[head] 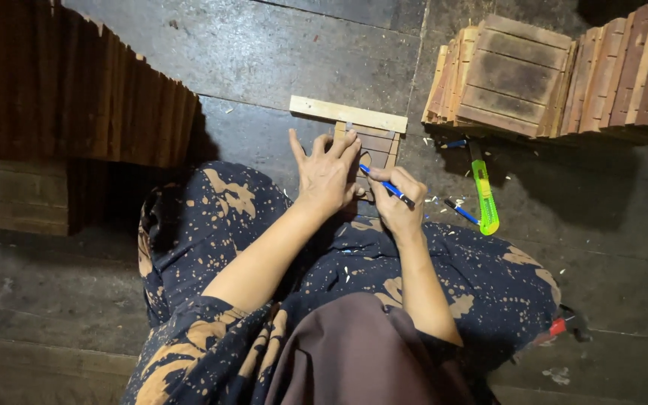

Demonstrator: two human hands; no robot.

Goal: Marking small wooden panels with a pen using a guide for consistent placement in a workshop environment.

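The dark plank floor (279, 52) fills the room, worn and flecked with pale shavings. On the left a long row of thin wooden slats (76, 90) stands on edge, and at the far right sit stacks of slatted wooden panels (515, 75). The person sits on the floor in dark trousers splashed with tan (219, 217). Just beyond the knees lies a small slatted panel (378, 146), its far end touching a pale wooden strip (348, 114) laid crosswise. The left hand (328, 176) lies flat on the panel, fingers spread, pressing it down. The right hand (397, 201) is closed round a blue pen (385, 185), its tip at the panel. To the right lie a green utility knife (483, 196) and another blue pen (462, 211).
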